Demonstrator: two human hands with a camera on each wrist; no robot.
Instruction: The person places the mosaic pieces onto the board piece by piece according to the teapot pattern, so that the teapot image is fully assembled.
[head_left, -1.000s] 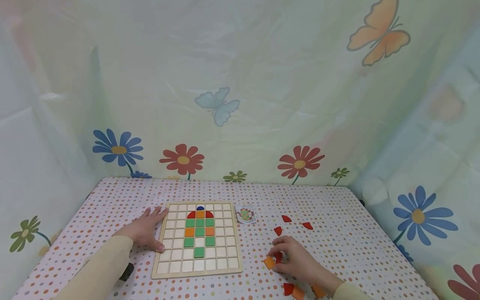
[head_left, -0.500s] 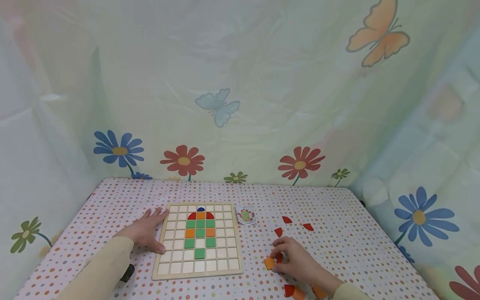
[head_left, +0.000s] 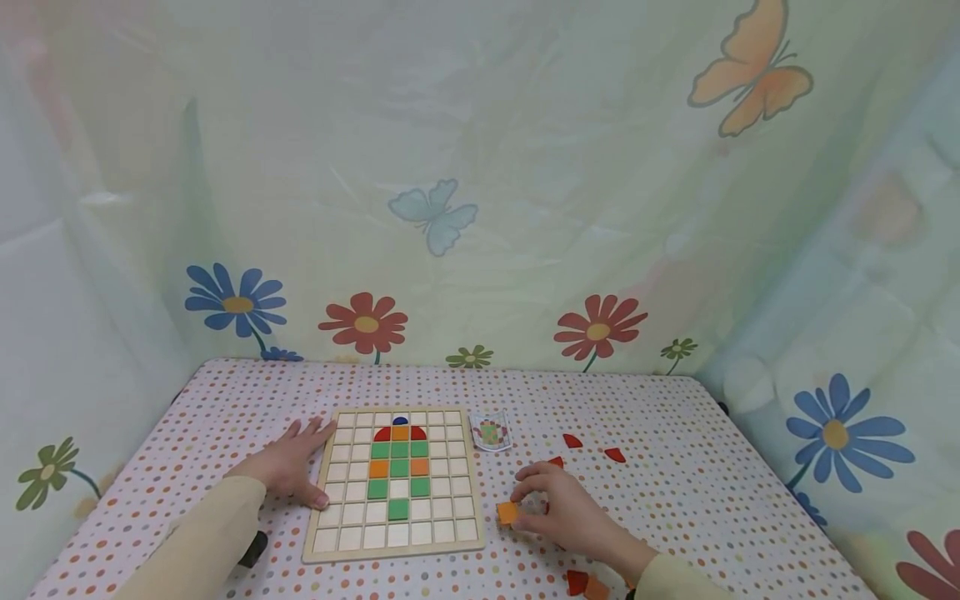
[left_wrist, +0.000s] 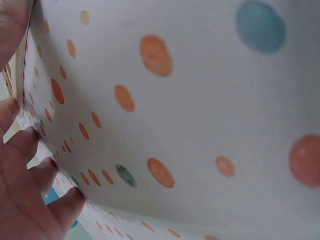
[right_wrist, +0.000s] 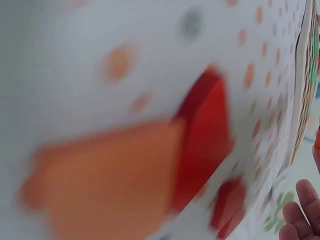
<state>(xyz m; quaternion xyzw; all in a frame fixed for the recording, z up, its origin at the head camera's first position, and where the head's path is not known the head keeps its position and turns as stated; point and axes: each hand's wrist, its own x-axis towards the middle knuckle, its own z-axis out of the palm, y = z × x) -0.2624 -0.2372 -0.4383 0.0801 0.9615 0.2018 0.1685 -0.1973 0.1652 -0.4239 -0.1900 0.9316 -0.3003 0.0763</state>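
Observation:
A wooden grid board [head_left: 431, 531] lies on the table, with green, orange, red and blue tiles set in its cells. My left hand [head_left: 287, 461] touches the board's left edge with fingers spread; in the left wrist view the same hand [left_wrist: 25, 180] shows at the left. Right of the board, my right hand [head_left: 562, 510] pinches an orange square tile [head_left: 507, 513] between thumb and fingers. Part of that hand covers a red quarter-round tile [head_left: 556, 461]. Two more red quarter-round tiles [head_left: 572, 441] lie behind it.
A small picture card [head_left: 491, 432] lies beside the board's upper right corner. Near the front edge sit a red tile [head_left: 577, 582] and an orange tile [head_left: 596, 588], large and blurred in the right wrist view. A dotted cloth [head_left: 697, 467] covers the table.
My right hand has moved left toward the board, carrying the orange square tile away from the loose pieces. The left hand has stayed at the board's edge.

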